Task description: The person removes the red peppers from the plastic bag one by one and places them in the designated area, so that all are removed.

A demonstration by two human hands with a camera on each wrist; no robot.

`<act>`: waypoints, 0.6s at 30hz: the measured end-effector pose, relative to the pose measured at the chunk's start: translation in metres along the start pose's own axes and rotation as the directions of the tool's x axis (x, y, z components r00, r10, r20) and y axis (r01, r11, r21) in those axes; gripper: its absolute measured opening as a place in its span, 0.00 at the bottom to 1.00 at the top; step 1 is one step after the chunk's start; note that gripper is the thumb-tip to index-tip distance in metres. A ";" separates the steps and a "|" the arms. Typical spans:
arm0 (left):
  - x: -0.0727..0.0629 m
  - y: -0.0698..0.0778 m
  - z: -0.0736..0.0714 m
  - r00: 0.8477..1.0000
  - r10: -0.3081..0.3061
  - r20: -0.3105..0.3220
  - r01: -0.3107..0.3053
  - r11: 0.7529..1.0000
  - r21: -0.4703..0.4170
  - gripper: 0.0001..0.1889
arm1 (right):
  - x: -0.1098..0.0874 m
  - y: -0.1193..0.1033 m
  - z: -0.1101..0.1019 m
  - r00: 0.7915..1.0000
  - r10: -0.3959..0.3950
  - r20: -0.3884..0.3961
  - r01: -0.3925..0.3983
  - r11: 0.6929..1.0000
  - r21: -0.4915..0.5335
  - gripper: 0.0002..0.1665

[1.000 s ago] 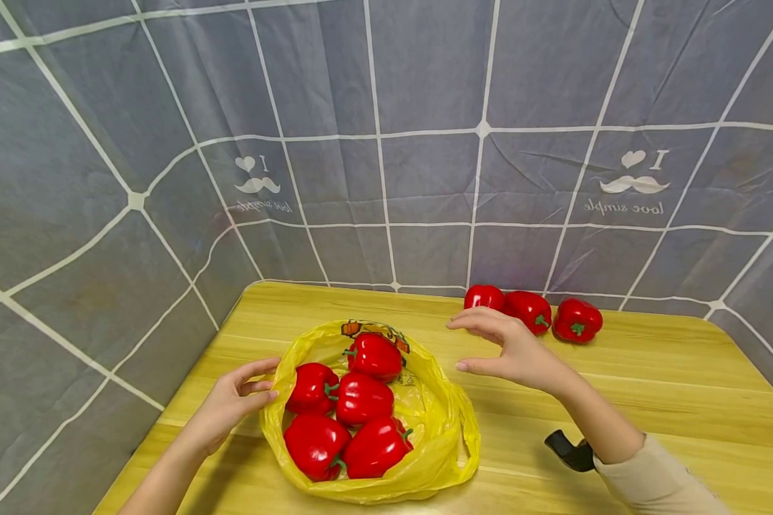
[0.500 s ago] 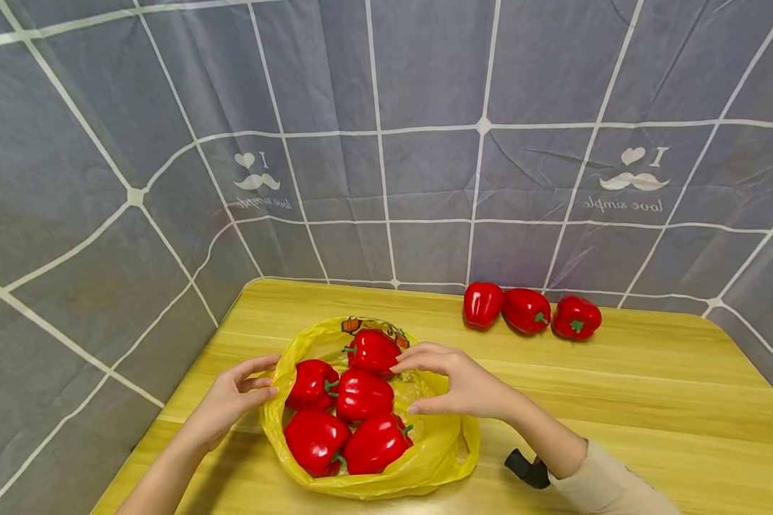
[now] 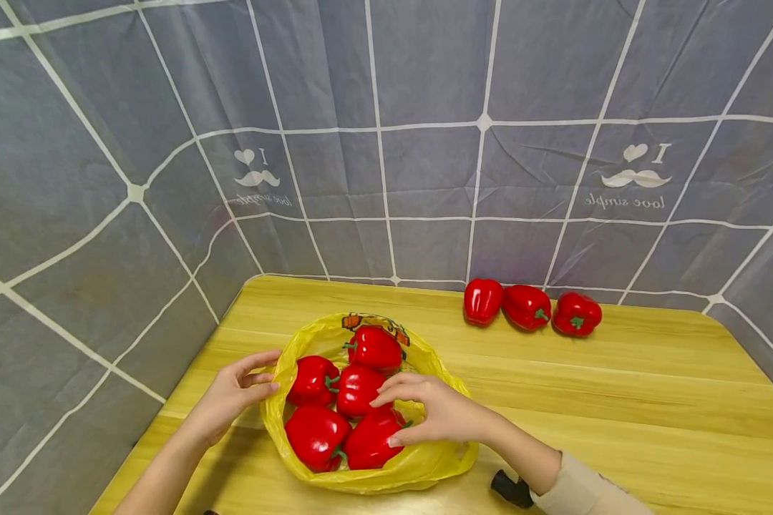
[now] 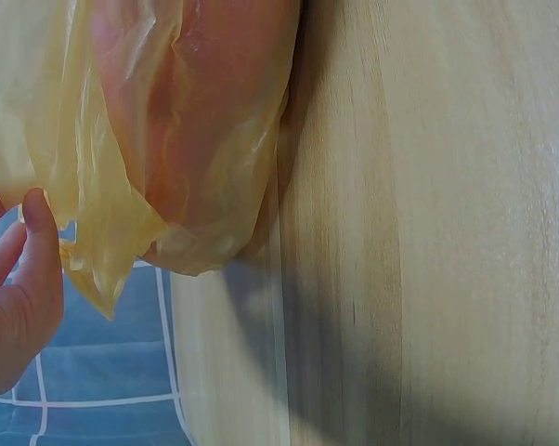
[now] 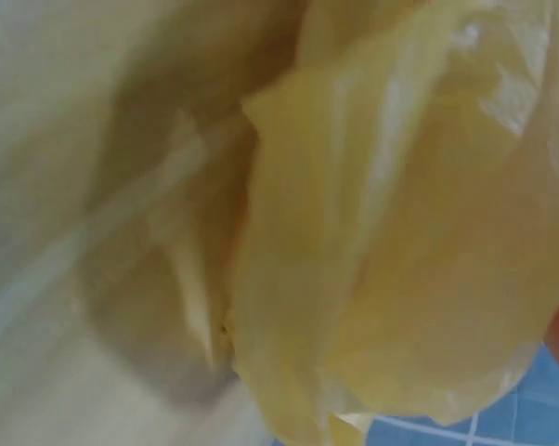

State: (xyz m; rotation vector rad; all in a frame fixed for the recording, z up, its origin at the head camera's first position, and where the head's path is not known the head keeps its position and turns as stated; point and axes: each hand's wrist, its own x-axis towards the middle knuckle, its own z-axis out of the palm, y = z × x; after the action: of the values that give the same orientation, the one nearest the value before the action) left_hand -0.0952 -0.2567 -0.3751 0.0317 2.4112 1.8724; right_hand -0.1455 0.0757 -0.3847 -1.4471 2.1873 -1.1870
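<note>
A yellow plastic bag (image 3: pixel 434 468) stands wide open on the table, with several glossy red bell peppers (image 3: pixel 315 433) with green stems inside. My left hand (image 3: pixel 235 393) holds its left rim, and in the left wrist view thumb and fingers (image 4: pixel 43 242) pinch the thin film. From the right, my right hand (image 3: pixel 434 411) reaches over the rim into the bag. Its fingers and thumb are spread apart above the lower right pepper (image 3: pixel 370 443), overlapping it in the head view. The bag's wall (image 5: pixel 382 242) covers most of the right wrist view, hiding the fingertips.
Three more red bell peppers (image 3: pixel 526 307) lie in a row by the back edge of the wooden table (image 3: pixel 618 400). A grey curtain (image 3: pixel 425 179) with white lines hangs behind and at the left. A black wrist strap (image 3: pixel 512 489) shows near the right sleeve.
My right hand has moved left and down, from in front of the back peppers to inside the bag's opening. My left hand stays at the bag's left rim.
</note>
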 end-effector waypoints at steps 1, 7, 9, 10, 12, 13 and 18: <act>0.000 0.000 0.000 1.000 -0.001 0.001 0.001 1.000 0.001 0.30 | 0.000 0.001 0.002 1.000 0.007 0.001 -0.007 1.000 -0.001 0.26; -0.001 0.001 0.001 1.000 -0.007 0.005 0.007 1.000 0.004 0.30 | -0.003 0.005 0.009 0.999 0.049 0.012 -0.049 0.999 -0.015 0.25; -0.001 0.001 0.001 1.000 -0.006 0.009 0.006 1.000 0.005 0.30 | -0.004 0.006 0.011 0.997 0.068 0.021 -0.067 0.998 -0.011 0.26; -0.001 0.001 0.002 1.000 -0.006 0.010 0.006 1.000 0.005 0.30 | -0.005 0.007 0.012 0.997 0.075 0.025 -0.075 0.997 -0.010 0.26; -0.001 0.001 0.002 1.000 -0.002 0.012 0.002 1.000 0.006 0.30 | -0.005 0.007 0.013 0.995 0.089 0.033 -0.089 0.996 -0.002 0.27; -0.001 0.001 0.002 1.000 -0.003 0.012 0.003 1.000 0.007 0.30 | -0.005 0.008 0.014 0.995 0.093 0.037 -0.093 0.996 -0.002 0.27; -0.001 0.003 0.001 1.000 -0.011 0.003 0.011 1.000 0.012 0.30 | -0.004 0.009 0.014 0.995 0.089 0.052 -0.089 0.996 -0.013 0.27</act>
State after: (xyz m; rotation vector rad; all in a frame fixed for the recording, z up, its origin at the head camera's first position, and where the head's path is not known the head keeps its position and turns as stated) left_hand -0.0940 -0.2554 -0.3727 0.0212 2.4157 1.8521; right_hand -0.1406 0.0738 -0.4008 -1.3542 2.2017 -1.0967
